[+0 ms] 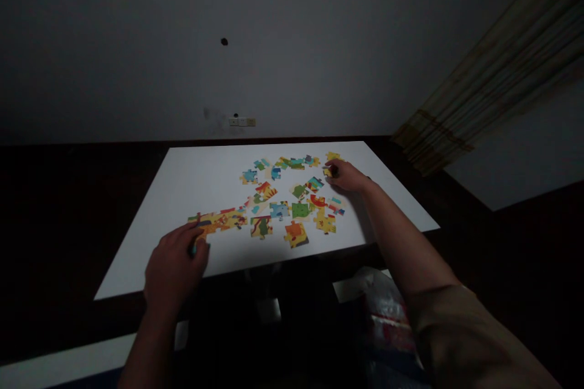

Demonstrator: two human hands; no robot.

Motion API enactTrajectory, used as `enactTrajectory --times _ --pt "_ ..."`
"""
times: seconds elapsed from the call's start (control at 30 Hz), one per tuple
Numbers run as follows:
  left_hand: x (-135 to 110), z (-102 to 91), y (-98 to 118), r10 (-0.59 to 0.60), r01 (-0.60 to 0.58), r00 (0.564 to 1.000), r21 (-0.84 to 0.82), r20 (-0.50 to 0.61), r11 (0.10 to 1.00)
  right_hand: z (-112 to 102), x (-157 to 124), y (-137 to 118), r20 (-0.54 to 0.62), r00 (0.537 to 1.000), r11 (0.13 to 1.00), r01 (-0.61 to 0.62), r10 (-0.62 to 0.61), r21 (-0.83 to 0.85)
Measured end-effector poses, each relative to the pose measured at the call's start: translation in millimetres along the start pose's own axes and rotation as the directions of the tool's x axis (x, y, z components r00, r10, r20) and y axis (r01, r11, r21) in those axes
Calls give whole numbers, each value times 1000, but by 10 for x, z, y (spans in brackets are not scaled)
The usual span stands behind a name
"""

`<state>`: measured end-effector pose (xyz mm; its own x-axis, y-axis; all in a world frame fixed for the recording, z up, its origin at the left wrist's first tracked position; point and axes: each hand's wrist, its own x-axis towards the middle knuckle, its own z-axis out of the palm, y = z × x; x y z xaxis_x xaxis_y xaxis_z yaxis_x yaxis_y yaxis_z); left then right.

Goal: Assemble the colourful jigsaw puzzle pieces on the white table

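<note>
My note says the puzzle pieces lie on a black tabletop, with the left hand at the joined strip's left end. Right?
The colour is wrong: the tabletop is white, as the head view shows. The puzzle pieces lie on it, and the left hand is at the left end of the joined strip.

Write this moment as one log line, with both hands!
left hand: at left end of puzzle strip | right hand: at yellow pieces, far side | white table: other puzzle pieces spread across middle
</note>
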<state>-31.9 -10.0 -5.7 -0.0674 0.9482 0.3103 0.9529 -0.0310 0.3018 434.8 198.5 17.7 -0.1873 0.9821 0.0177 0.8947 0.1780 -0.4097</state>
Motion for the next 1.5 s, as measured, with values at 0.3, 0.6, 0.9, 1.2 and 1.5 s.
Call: enactTrajectory --times 0.3,0.6,0.9,1.2,1.5 --pt "-59 -22 57 -38 32 997 -90 -65 995 15 -509 -439 -468 870 873 101 156 478" --pt "-407 -330 639 42 -214 944 -510 -328 833 339 -1837 -1969 -255 961 461 182 103 869" --pt "-771 -624 1255 42 10 999 -915 30 403 311 -2279 -2392 -253 966 390 214 50 896" --pt "-861 -535 1217 -8 81 997 -961 82 265 369 -2337 -2468 -327 943 457 264 64 850" --pt "-927 -385 1131 23 106 992 -923 123 370 515 -2349 -2336 -191 982 516 167 -6 840"
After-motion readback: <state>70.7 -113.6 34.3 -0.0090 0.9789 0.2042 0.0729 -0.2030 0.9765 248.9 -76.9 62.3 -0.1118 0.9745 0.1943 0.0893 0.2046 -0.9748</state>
